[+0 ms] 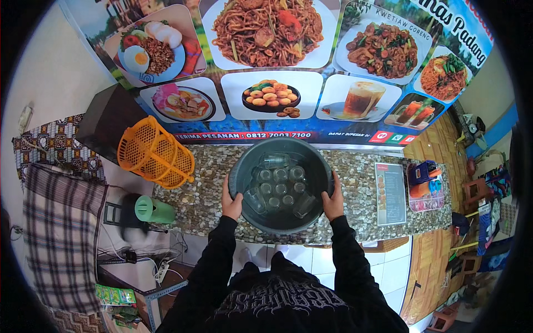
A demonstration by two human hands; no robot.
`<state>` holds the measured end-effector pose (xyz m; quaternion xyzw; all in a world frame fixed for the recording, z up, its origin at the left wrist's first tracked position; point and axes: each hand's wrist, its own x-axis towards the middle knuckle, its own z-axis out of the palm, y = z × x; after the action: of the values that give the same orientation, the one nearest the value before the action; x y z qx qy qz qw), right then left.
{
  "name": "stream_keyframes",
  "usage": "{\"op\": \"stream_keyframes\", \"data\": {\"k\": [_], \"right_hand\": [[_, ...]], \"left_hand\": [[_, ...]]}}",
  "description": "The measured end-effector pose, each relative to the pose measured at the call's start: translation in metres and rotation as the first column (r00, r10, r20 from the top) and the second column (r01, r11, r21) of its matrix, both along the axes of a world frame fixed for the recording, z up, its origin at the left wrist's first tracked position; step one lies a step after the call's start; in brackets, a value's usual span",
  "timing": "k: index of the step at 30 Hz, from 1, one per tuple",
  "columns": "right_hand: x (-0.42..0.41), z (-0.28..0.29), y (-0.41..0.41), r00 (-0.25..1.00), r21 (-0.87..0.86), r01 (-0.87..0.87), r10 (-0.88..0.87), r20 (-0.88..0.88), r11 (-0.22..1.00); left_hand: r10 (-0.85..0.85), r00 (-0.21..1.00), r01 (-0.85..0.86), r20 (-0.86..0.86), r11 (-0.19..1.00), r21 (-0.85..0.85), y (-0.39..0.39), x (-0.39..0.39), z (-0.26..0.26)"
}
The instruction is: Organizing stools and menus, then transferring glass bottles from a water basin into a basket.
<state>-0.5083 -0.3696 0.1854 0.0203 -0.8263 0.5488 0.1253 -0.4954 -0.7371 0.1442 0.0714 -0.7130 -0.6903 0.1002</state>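
A round dark grey plastic basin [281, 220] is on the counter straight in front of me. My left hand [232, 202] grips its left rim, the thumb over the edge. On the opposite side my right hand [333, 199] holds the rim in the same way. Inside the basin are several clear glasses; those in the middle [281, 188] stand in a cluster. One glass [275, 160] lies on its side at the far end, another [255, 200] leans at the left, and a third [305, 206] at the right. Whether there is water in the basin, I cannot tell.
The counter [208, 216] has a pebble pattern. At its left are an orange plastic basket [156, 152] and a green lidded pitcher [155, 209]. Rightward lie a menu sheet [390, 193] and a tray [425, 203] with bottles. A food banner [270, 129] rises along the far edge.
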Motion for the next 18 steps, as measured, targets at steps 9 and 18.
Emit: {"op": "stream_keyframes", "data": {"k": [9,18], "right_hand": [[-0.003,-0.017,0.010,0.999,0.025,0.001,-0.002,0.040,1.000],[-0.011,-0.019,0.014,0.991,-0.058,-0.005,0.013,0.136,0.998]], "left_hand": [[0.056,0.998,-0.056,0.022,0.998,-0.004,0.018,0.008,-0.003],[0.064,0.998,-0.064,0.019,0.998,-0.007,0.021,0.006,-0.007]]}}
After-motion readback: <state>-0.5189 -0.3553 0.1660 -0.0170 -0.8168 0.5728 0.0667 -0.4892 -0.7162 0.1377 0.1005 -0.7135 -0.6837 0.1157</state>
